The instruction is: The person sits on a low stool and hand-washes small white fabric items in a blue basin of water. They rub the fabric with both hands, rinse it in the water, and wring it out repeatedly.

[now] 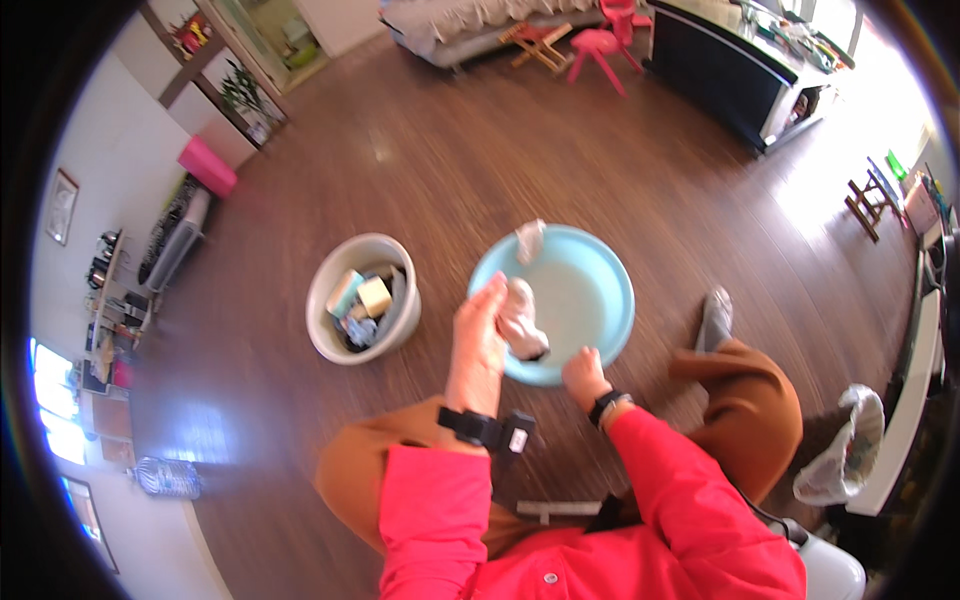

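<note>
My left hand [481, 322] is raised over the left side of a light blue plastic basin [624, 300] and holds a pale, wet-looking cloth item, perhaps a sock [521, 319], with a dark patch at its lower end. My right hand [586, 375] is at the basin's near rim, its fingers curled; whether anything is inside them cannot be told. Cloudy water [574, 300] lies in the basin. Another pale cloth piece [530, 240] hangs over the far rim. To the left, a whitish bucket [321, 330] holds a yellow soap bar [374, 296], a light blue block [344, 294] and dark cloth items.
Brown wooden flooring [420, 180] surrounds the basin. My legs are bent on either side. A bin with a white liner [844, 450] stands at the right, near a cabinet. A pink chair [604, 45], a wooden folding stool [536, 43] and a sofa [480, 37] are farther off.
</note>
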